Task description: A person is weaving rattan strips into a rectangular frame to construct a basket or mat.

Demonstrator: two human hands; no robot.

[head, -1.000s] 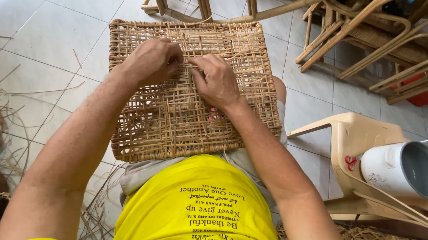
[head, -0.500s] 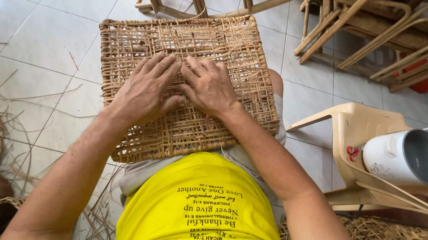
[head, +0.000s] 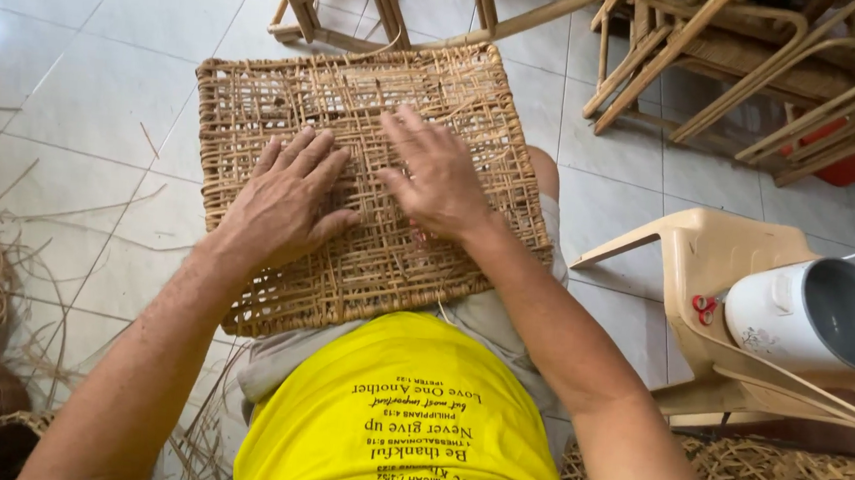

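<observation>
Both hands lie palm-down on the woven cane panel (head: pixel 372 176), which sits across the person's lap at centre frame, likely so the legs steady it: left hand (head: pixel 284 205) flat with fingers together, right hand (head: pixel 437 181) with fingers spread wide, neither gripping anything. Panel's near edge is hidden behind the yellow shirt (head: pixel 400 419); whether any strand is pinched under the fingertips cannot be told. Wooden chair frames (head: pixel 721 60) are cut off at upper right, and a white pot (head: pixel 813 317) on the beige plastic chair (head: pixel 707 260) is cropped at right.
</observation>
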